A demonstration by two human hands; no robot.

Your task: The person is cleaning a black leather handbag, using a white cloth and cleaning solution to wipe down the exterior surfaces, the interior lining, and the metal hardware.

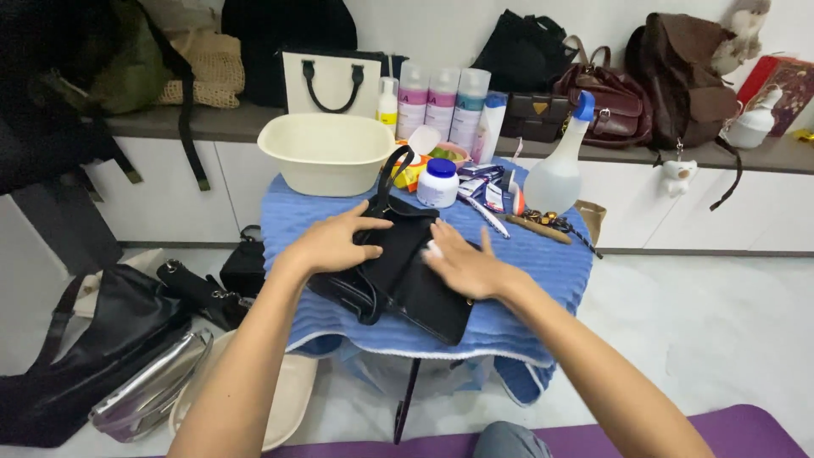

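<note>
L hand (335, 242) lay flat on black bag (398, 271), fingers spread, w/ R hand (465, 267) flat on it too, small white pad under fingertips; bag lay mid blue towel (543, 254), nr cream basin (326, 153)

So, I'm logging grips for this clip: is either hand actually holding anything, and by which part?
Left hand presses flat on the black leather handbag near its strap end; right hand lies on its front panel, apparently with a small white pad. Neither hand grips the bag.

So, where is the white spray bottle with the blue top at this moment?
In the head view the spray bottle stands upright at the back right of the blue towel, right of the small white jar and beyond the right hand.
</note>
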